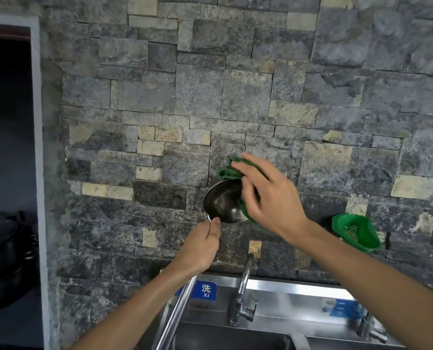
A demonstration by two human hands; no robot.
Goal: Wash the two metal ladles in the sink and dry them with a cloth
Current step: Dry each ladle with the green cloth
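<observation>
A metal ladle [223, 202] is held up in front of the stone wall, its bowl facing me. My left hand [201, 245] grips its long handle just under the bowl; the handle runs down past my forearm toward the sink. My right hand [266, 195] holds a green cloth [229, 170] against the right rim and back of the bowl, fingers curled over the fabric. A second ladle is not visible.
A steel sink [235, 334] lies at the bottom with a chrome tap [243, 289] over it and a blue label on its back wall. A green strainer basket [354, 232] hangs on the wall at the right. Dark stacked pots [3, 253] sit at the far left.
</observation>
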